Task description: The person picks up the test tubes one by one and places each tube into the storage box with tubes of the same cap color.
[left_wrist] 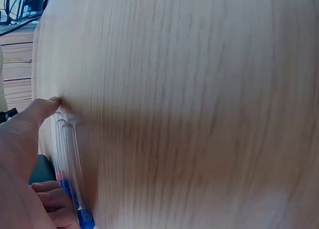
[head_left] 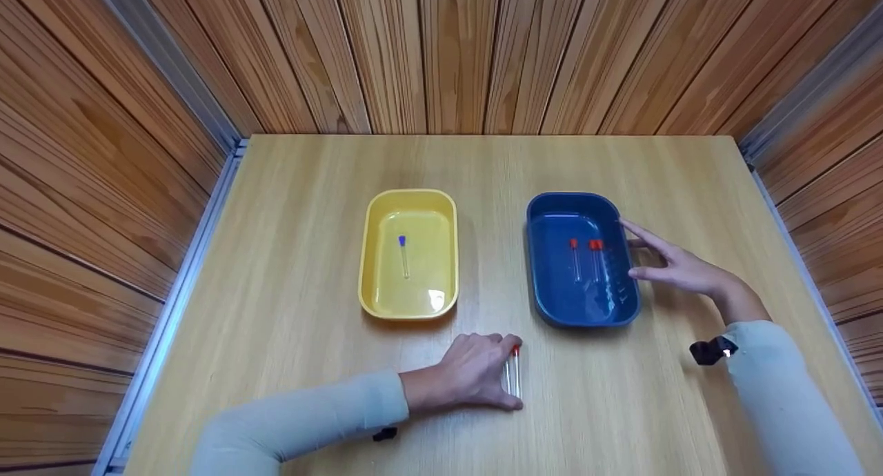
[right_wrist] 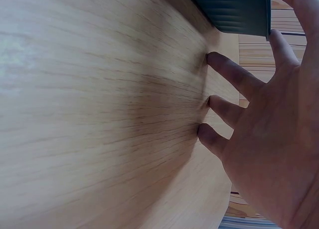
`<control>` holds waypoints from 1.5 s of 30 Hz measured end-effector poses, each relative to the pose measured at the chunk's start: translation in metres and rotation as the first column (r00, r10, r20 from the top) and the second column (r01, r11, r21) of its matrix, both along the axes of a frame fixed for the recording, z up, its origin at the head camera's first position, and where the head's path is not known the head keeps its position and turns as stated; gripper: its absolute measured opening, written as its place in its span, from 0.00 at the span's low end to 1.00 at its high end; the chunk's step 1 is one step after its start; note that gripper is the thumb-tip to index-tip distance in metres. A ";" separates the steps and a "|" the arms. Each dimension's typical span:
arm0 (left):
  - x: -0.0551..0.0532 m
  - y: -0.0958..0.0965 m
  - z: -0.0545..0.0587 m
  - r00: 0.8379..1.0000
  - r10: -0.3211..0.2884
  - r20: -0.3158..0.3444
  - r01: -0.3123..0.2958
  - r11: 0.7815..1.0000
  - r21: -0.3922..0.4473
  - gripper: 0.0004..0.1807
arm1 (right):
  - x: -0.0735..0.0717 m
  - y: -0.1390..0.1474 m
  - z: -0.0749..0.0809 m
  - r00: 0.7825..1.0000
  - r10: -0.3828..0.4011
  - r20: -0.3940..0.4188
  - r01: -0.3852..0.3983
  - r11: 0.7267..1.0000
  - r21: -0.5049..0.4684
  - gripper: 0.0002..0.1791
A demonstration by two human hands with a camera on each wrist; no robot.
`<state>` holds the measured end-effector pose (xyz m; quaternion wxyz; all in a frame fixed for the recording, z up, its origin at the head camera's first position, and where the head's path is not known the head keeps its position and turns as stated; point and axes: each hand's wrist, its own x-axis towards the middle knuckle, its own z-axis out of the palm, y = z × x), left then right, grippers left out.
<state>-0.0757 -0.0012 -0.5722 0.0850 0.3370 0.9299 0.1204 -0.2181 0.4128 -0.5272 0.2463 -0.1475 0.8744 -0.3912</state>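
Several clear test tubes [head_left: 516, 376] lie together on the table, a red cap showing at the far end. Blue caps [left_wrist: 85, 219] are also visible in the left wrist view. My left hand [head_left: 476, 369] arches over this bunch and holds it lengthwise, thumb by the rounded ends and curled fingers by the caps; the palm partly hides the tubes. At the right side of a blue tray [head_left: 583, 319], my right hand [head_left: 679, 265] is spread, thumb and forefinger at its rim. Its other fingertips [right_wrist: 212, 59] rest on the table. Three red-capped tubes [head_left: 595, 259] lie inside that tray.
Left of the blue tray stands a yellow tray [head_left: 408, 312] holding one blue-capped tube [head_left: 404, 256]. Wood-plank walls [head_left: 455, 55] with metal corner rails [head_left: 181, 293] border the wooden table [head_left: 296, 255] at the back and sides.
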 end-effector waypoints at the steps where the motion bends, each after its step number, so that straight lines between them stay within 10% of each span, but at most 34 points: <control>1: 0.000 0.000 0.000 1.000 0.003 -0.007 -0.003 1.000 -0.003 0.48 | 0.000 0.000 0.000 1.000 0.000 -0.002 0.000 1.000 0.001 0.53; 18: 0.000 -0.001 0.009 0.999 0.001 0.040 -0.002 1.000 0.024 0.49 | 0.001 0.001 -0.001 1.000 0.009 -0.008 -0.009 1.000 0.008 0.54; 45: -0.040 0.008 0.072 0.946 0.176 0.272 -0.238 0.947 0.215 0.51 | -0.001 0.000 0.000 1.000 -0.006 0.006 0.006 1.000 0.026 0.54</control>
